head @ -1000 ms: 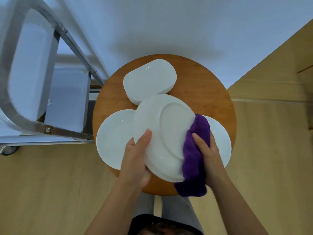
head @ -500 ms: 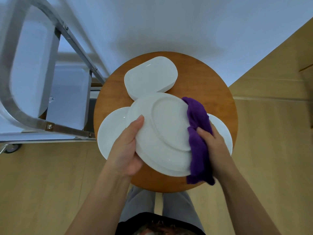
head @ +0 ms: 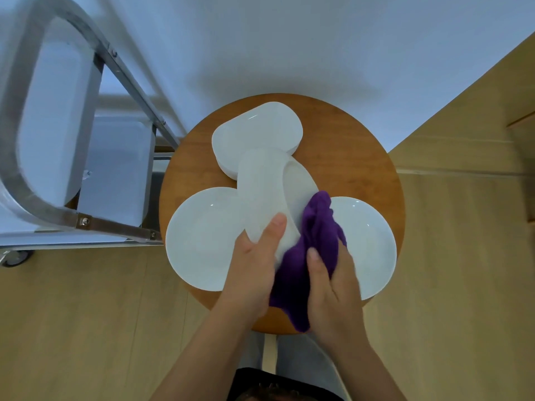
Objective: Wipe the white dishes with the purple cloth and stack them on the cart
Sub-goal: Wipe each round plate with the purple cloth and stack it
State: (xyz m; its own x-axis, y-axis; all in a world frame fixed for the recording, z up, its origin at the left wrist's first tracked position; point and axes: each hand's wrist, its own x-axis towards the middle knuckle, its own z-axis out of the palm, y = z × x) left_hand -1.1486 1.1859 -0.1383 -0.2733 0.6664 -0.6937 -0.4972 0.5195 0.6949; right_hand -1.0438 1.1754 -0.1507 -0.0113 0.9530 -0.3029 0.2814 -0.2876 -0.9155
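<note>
My left hand (head: 252,270) grips the near rim of a white plate (head: 266,192), which is tilted steeply on edge above the round wooden table (head: 356,157). My right hand (head: 333,287) holds the purple cloth (head: 312,244) bunched against the plate's right face. On the table lie a round white plate at the left (head: 202,238), a round white plate at the right (head: 367,241) and a stack of rounded-square white dishes (head: 257,134) at the back. The held plate looks blurred.
The metal cart (head: 86,131) with white trays stands at the left, its frame close to the table's left edge. One cart wheel (head: 14,257) shows on the wooden floor. A white wall rises behind the table. My legs are under the table's near edge.
The held plate has swung from nearly flat to steeply on edge. My right hand with the cloth slid down from the plate's right rim toward its near part, close to my left hand.
</note>
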